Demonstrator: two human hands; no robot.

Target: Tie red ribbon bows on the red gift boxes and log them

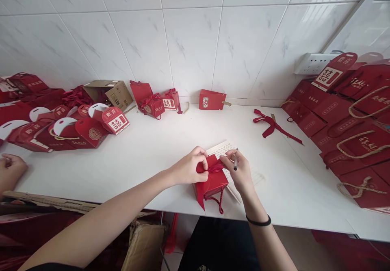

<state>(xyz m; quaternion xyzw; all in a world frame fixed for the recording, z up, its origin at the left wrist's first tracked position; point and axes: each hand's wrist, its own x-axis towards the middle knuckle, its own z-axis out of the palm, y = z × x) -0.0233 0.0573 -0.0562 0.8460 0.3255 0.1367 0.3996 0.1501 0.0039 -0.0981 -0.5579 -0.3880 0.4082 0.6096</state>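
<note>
A small red gift box point(215, 180) with a twisted red cord handle point(219, 206) sits near the table's front edge. Across its top runs a red ribbon point(215, 167), one tail hanging down the left side. My left hand point(192, 166) pinches the ribbon at the box's left. On the other side, my right hand point(239, 171) has its fingers closed on the ribbon, and a pen point(235, 164) is tucked in the same hand. Partly under the box and my right hand lies a sheet of handwritten paper point(224, 148).
Red gift boxes point(91, 133) crowd the left side, beside an open cardboard box point(111, 94). Tall stacks of red boxes point(341, 112) stand at the right. Loose ribbons point(269, 124) lie on the white table point(146, 153). Another person's hand point(12, 169) rests at the left edge.
</note>
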